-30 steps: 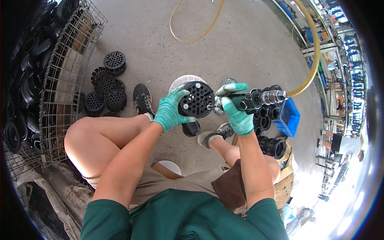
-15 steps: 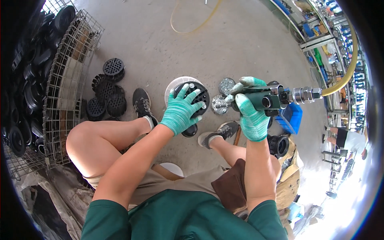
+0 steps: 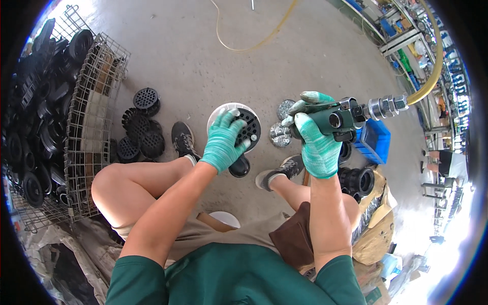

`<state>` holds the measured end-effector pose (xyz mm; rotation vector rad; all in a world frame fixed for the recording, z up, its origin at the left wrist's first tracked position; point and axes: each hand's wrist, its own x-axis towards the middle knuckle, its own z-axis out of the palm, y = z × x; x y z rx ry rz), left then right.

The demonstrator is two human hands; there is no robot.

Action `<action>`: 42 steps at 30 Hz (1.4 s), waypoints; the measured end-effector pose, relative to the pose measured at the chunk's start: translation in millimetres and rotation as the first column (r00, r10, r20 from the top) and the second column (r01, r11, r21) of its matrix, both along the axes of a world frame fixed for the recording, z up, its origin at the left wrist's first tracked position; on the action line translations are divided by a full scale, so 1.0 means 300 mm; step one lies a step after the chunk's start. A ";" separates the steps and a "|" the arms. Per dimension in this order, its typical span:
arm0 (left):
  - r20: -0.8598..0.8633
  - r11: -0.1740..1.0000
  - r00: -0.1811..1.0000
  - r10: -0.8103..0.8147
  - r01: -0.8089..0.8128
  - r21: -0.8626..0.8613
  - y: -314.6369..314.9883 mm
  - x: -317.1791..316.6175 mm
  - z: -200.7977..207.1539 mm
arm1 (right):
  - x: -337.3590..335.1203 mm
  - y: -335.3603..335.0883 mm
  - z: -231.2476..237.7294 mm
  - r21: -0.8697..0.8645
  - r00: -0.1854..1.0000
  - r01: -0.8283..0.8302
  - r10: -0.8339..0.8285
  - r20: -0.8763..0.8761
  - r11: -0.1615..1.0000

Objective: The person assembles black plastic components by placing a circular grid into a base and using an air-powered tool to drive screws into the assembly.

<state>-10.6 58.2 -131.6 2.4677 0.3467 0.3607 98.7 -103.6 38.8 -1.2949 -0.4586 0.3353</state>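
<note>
A black round drain grate (image 3: 249, 127) with holes lies on a white round support (image 3: 215, 113) between my feet. Across the grate's left part lies my left hand (image 3: 222, 140), in a green-and-white glove, gripping it with the thumb by the near edge. A shiny bolt head (image 3: 254, 137) shows on the grate. In my right hand (image 3: 320, 147), also gloved, is a dark green air-powered tool (image 3: 325, 121), held level off the floor with fingers wrapped round its body. Metal fittings (image 3: 386, 107) join its right end to a yellow hose (image 3: 434, 76). The tool's left end is partly hidden by my fingers.
Two round containers of small metal parts (image 3: 280, 134) stand between the grate and the tool. Black grates (image 3: 137, 124) are stacked left; beyond them stands a wire cage (image 3: 94, 117) full of black parts. At right are a blue bin (image 3: 373, 142) and black rings (image 3: 358, 181).
My left hand's fingers have shifted from spread across the grate toward its left side, uncovering more holes. My right hand still holds the tool, almost unmoved. The view has shifted slightly.
</note>
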 end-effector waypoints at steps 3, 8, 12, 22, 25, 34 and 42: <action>0.088 0.974 0.972 0.216 -0.209 -0.083 0.057 0.051 -0.037 | -0.006 0.001 0.002 -0.033 0.999 0.008 -0.006 0.040 0.999; 0.128 0.983 0.983 0.133 -0.114 -0.146 0.086 0.089 -0.079 | -0.012 -0.010 0.008 -0.033 1.000 0.012 -0.012 0.015 0.999; 0.064 0.966 0.987 0.150 -0.132 -0.223 0.084 0.102 -0.064 | -0.012 -0.021 0.008 -0.096 1.000 0.020 -0.022 -0.022 0.995; -0.011 0.931 0.995 0.099 -0.096 -0.352 0.124 0.090 -0.078 | -0.013 -0.028 0.002 -0.025 1.000 0.016 -0.015 0.017 1.000; 0.012 0.638 0.981 0.195 -0.117 -0.761 0.144 0.003 -0.080 | -0.023 -0.014 0.000 0.015 0.998 0.008 -0.007 -0.060 1.000; -0.089 0.272 0.981 0.170 -0.134 -0.953 0.089 -0.113 -0.092 | -0.046 0.027 -0.029 -0.026 0.998 -0.036 0.034 -0.062 0.999; 0.158 0.829 0.979 0.128 -0.018 -0.559 0.066 -0.107 -0.167 | -0.084 0.068 -0.050 0.005 0.995 -0.059 0.059 -0.078 0.998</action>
